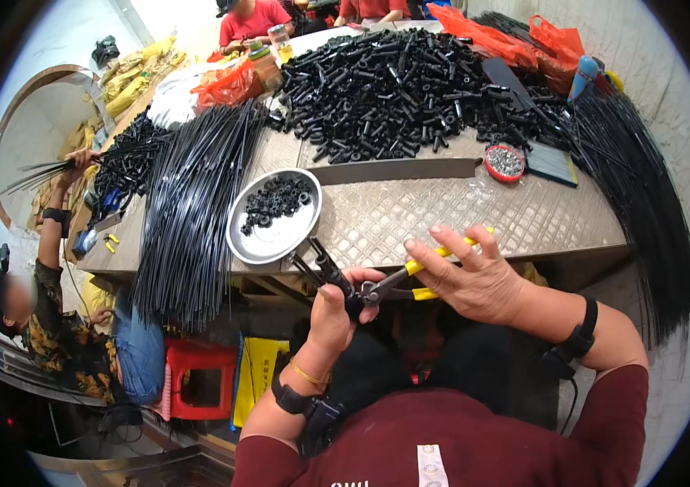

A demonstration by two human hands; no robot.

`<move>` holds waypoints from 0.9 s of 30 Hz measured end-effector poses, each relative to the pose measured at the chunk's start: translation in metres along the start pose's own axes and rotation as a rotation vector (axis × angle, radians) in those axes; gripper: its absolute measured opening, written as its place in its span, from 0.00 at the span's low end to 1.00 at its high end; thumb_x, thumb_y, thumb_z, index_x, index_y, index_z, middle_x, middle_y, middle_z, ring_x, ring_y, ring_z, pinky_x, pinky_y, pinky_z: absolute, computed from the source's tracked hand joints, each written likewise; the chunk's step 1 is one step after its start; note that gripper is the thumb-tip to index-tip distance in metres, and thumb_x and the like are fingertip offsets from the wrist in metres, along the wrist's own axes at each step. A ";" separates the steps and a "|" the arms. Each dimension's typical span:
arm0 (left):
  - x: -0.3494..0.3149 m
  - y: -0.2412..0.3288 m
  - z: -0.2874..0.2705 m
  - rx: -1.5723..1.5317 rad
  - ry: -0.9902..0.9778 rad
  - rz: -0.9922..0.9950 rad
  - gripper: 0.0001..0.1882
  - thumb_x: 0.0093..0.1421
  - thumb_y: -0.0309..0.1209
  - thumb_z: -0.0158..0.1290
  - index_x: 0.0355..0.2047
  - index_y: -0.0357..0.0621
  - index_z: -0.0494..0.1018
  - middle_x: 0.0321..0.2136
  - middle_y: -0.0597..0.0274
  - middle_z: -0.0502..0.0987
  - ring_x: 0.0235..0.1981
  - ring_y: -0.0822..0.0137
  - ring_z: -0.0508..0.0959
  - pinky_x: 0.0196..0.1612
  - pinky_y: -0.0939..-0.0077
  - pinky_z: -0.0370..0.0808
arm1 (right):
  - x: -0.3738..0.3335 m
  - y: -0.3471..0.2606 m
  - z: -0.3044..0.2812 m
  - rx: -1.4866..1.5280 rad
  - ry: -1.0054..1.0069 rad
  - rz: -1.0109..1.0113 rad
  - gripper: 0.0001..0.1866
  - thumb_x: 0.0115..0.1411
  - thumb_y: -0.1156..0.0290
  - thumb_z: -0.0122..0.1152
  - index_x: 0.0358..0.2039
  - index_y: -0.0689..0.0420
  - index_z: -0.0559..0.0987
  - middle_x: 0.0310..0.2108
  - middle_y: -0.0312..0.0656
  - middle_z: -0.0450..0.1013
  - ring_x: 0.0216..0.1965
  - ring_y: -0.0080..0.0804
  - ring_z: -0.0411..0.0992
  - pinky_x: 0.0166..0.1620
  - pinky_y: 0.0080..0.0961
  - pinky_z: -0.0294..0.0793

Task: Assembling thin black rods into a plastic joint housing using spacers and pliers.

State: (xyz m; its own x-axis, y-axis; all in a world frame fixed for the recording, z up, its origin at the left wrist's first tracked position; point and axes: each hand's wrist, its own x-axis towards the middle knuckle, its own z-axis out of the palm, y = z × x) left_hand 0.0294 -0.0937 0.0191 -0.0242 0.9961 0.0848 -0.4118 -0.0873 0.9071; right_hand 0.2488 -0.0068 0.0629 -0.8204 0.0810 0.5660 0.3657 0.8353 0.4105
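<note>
My left hand (330, 318) is closed around a small bundle of black tubular parts (324, 261), which points up and away toward the bowl. In my right hand (483, 280) is a pair of pliers with yellow handles (397, 280). The handles are spread apart and the fingers lie stretched along the upper one. The pliers' head sits right at my left fingers, against the lower end of the black parts; what lies between the jaws is hidden. Just beyond my left hand stands a round metal bowl (288, 234) holding small black rings.
A large heap of short black tubes (377, 89) covers the table's far side, behind a dark strip (397, 169). Long black rods (195, 211) hang over the edge at left and right. A red dish (505, 164) holds small metal pieces. A co-worker (61, 325) lifts rods at left.
</note>
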 end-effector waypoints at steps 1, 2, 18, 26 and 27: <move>-0.001 0.000 -0.001 -0.019 -0.017 -0.006 0.50 0.46 0.72 0.45 0.42 0.27 0.68 0.21 0.65 0.70 0.18 0.78 0.66 0.24 0.83 0.64 | 0.000 0.000 0.002 0.012 -0.003 -0.003 0.16 0.50 0.62 0.55 0.41 0.46 0.80 0.56 0.33 0.63 0.55 0.35 0.59 0.52 0.39 0.53; -0.001 0.000 -0.002 -0.018 -0.022 0.007 0.50 0.46 0.72 0.45 0.42 0.27 0.68 0.21 0.65 0.70 0.18 0.78 0.66 0.24 0.83 0.64 | 0.000 0.000 0.003 0.000 0.003 -0.009 0.16 0.50 0.62 0.55 0.41 0.46 0.80 0.56 0.33 0.63 0.55 0.35 0.59 0.52 0.39 0.53; 0.002 -0.011 -0.003 -0.034 0.107 0.065 0.46 0.47 0.71 0.44 0.35 0.30 0.71 0.17 0.64 0.69 0.13 0.75 0.63 0.20 0.79 0.63 | 0.000 0.004 0.003 0.174 -0.101 -0.035 0.15 0.50 0.63 0.55 0.39 0.51 0.79 0.53 0.38 0.66 0.37 0.30 0.65 0.37 0.31 0.60; 0.014 -0.013 -0.001 -0.008 0.090 0.061 0.44 0.51 0.70 0.41 0.37 0.34 0.73 0.16 0.65 0.68 0.13 0.75 0.63 0.19 0.78 0.63 | 0.003 0.012 0.004 0.072 -0.113 -0.023 0.14 0.51 0.64 0.54 0.38 0.50 0.80 0.56 0.36 0.63 0.50 0.35 0.61 0.48 0.37 0.58; 0.016 -0.010 -0.002 -0.021 0.098 0.055 0.45 0.50 0.70 0.41 0.37 0.33 0.73 0.18 0.65 0.69 0.14 0.76 0.63 0.20 0.81 0.62 | 0.004 0.012 0.006 0.066 -0.104 -0.019 0.15 0.51 0.64 0.55 0.39 0.50 0.80 0.56 0.36 0.63 0.50 0.36 0.61 0.47 0.37 0.58</move>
State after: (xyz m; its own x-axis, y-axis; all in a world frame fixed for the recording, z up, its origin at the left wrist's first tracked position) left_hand 0.0311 -0.0769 0.0100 -0.1359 0.9864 0.0922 -0.4265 -0.1423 0.8932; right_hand 0.2472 0.0070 0.0663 -0.8696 0.1179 0.4794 0.3224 0.8710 0.3706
